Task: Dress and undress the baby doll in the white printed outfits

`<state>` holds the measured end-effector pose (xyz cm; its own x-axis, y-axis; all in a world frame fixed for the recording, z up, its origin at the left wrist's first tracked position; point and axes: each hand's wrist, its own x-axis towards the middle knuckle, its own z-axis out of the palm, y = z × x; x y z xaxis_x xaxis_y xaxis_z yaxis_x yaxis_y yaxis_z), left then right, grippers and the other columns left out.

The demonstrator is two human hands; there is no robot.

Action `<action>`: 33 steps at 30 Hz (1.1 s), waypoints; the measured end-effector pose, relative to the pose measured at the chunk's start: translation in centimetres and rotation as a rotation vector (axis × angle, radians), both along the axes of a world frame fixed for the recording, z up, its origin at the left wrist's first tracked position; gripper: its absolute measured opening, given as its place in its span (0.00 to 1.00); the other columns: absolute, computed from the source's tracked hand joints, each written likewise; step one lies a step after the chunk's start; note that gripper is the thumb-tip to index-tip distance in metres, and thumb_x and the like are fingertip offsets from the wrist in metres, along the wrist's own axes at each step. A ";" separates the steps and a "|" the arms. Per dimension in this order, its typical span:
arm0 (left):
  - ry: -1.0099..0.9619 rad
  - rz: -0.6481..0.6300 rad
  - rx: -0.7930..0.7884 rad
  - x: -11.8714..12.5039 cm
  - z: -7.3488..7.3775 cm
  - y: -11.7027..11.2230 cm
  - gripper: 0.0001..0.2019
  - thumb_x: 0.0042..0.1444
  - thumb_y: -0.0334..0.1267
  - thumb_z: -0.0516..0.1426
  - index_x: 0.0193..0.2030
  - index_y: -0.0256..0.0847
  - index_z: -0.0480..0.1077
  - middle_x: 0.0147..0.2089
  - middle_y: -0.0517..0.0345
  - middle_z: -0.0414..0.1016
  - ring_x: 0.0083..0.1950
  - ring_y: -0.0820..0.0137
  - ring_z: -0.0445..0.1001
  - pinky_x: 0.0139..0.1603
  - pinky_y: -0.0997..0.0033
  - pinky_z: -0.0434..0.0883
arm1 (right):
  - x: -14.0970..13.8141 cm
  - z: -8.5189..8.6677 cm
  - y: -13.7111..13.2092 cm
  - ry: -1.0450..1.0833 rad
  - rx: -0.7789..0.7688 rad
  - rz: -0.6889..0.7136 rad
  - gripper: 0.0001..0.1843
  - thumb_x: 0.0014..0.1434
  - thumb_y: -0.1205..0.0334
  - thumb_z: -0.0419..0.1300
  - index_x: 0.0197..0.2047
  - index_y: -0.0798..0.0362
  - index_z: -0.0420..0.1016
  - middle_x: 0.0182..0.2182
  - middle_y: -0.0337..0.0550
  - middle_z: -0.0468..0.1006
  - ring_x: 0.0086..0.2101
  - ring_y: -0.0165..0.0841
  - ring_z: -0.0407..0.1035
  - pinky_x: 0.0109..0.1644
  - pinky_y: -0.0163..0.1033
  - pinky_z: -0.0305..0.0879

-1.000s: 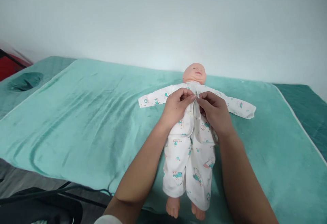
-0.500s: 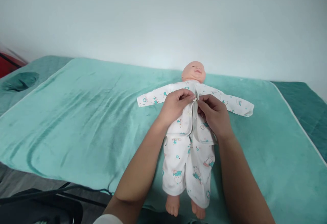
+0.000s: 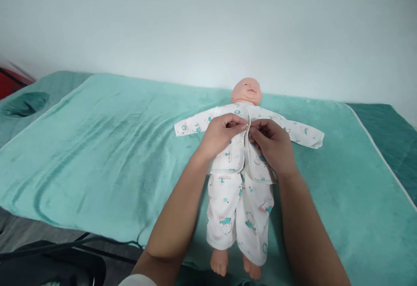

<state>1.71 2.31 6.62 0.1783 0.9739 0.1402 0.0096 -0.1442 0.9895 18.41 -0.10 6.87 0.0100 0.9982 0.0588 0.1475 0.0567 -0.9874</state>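
Note:
A baby doll (image 3: 246, 91) lies on its back, arms spread, head toward the wall and bare feet toward me. It wears a white printed jacket (image 3: 230, 157) and matching trousers (image 3: 221, 210). Over the chest, my left hand (image 3: 223, 134) pinches the jacket's front edge on the left side. My right hand (image 3: 273, 144) is closed on the opposite front edge, its fingertips meeting the left ones. The two edges lie together at the fingers and part lower down. Any fastener between the fingertips is too small to make out clearly.
A light green sheet (image 3: 97, 147) covers the bed, with darker green cover (image 3: 384, 134) at the right end. At the left end is a face hole (image 3: 26, 104). A white wall (image 3: 195, 25) stands behind. A black chair (image 3: 55, 264) and cables are at the lower left.
The jacket's front edges have come closer together at my fingertips, and the gap over the upper chest has narrowed. Both hands have shifted only slightly; the doll lies as before.

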 end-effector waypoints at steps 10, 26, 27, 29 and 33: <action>0.013 0.082 -0.015 0.2 -0.3 -0.1 0.06 0.54 0.39 0.65 0.34 0.39 0.77 0.35 0.58 0.80 0.37 0.72 0.74 0.39 0.71 0.68 | -0.2 -0.3 0.0 -0.152 0.122 0.023 0.13 0.57 0.59 0.65 0.46 0.52 0.76 0.36 0.39 0.77 0.33 0.28 0.68 0.40 0.35 0.66; -0.039 0.117 -0.030 0.7 0.3 -0.6 0.05 0.52 0.32 0.62 0.37 0.40 0.72 0.32 0.62 0.74 0.33 0.76 0.70 0.37 0.74 0.67 | -0.8 -0.4 -0.3 -0.391 0.291 0.003 0.12 0.59 0.62 0.61 0.47 0.51 0.72 0.34 0.39 0.75 0.30 0.29 0.67 0.36 0.36 0.64; -0.045 0.125 -0.040 0.8 0.3 -0.6 0.05 0.52 0.31 0.61 0.36 0.40 0.72 0.32 0.62 0.73 0.32 0.77 0.69 0.36 0.75 0.66 | -0.8 -0.4 -0.3 -0.386 0.292 0.006 0.12 0.58 0.62 0.61 0.47 0.51 0.72 0.34 0.39 0.75 0.30 0.29 0.67 0.36 0.36 0.64; -0.060 0.131 -0.053 0.9 0.3 -0.6 0.06 0.51 0.30 0.61 0.36 0.40 0.71 0.32 0.62 0.73 0.32 0.77 0.68 0.34 0.75 0.65 | -0.9 -0.4 -0.3 -0.372 0.285 0.011 0.13 0.58 0.62 0.61 0.47 0.51 0.72 0.35 0.39 0.75 0.31 0.29 0.67 0.36 0.36 0.64; -0.119 0.106 -0.069 0.9 0.2 -0.6 0.07 0.50 0.29 0.60 0.36 0.41 0.70 0.32 0.62 0.71 0.32 0.77 0.67 0.32 0.76 0.63 | -0.9 -0.2 -0.3 -0.355 0.262 0.008 0.13 0.58 0.62 0.61 0.47 0.51 0.73 0.35 0.39 0.75 0.31 0.29 0.67 0.36 0.36 0.64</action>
